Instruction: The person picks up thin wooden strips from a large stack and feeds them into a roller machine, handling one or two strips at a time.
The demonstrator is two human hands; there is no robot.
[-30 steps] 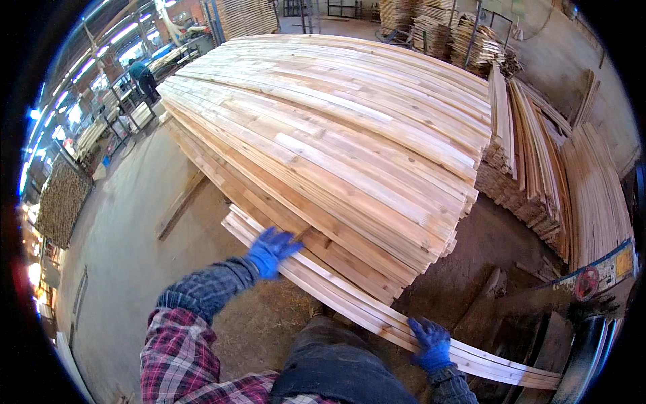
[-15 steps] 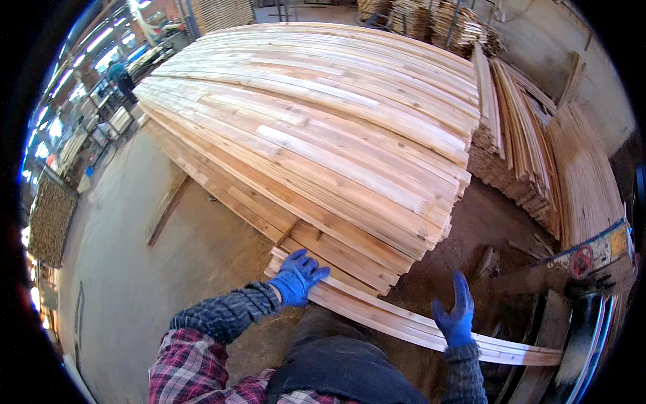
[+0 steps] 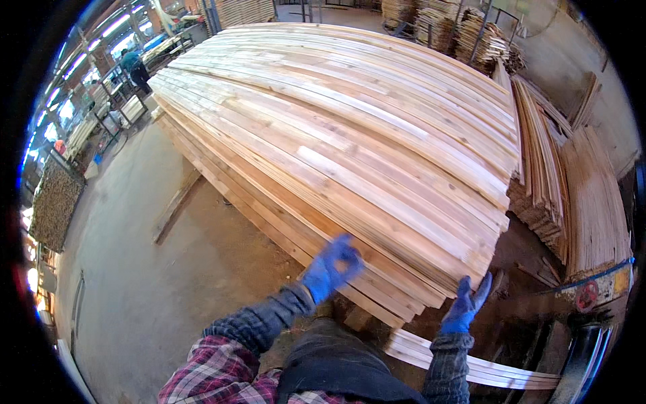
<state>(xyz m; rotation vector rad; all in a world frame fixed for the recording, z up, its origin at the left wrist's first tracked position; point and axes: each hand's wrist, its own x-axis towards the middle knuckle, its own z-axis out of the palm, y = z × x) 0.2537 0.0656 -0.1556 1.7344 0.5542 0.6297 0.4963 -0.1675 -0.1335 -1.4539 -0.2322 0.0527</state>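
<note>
Both my hands wear blue gloves. My left hand (image 3: 333,266), somewhat blurred, is over the near edge of a large stack of long, pale wooden boards (image 3: 323,161). Its fingers are curved and apart, with no board in them. Beside the stack's near right corner is my right hand (image 3: 465,304), thumb and fingers spread in a V, gripping nothing. Whether it touches the board ends, I cannot tell. Below it lies a small bundle of narrow wooden strips (image 3: 481,370), partly behind my right forearm, its far end at dark machinery on the right.
A machine with a red handwheel (image 3: 587,296) stands at the right. Leaning boards (image 3: 592,202) and further wood piles (image 3: 484,40) are behind it. A loose plank (image 3: 178,205) lies on the concrete floor at the left. Another person (image 3: 134,67) is far back left.
The strip bundle has shifted right, away from my left hand. My left hand has left the bundle and moved right over the stack's edge. My right hand has risen toward the stack's corner.
</note>
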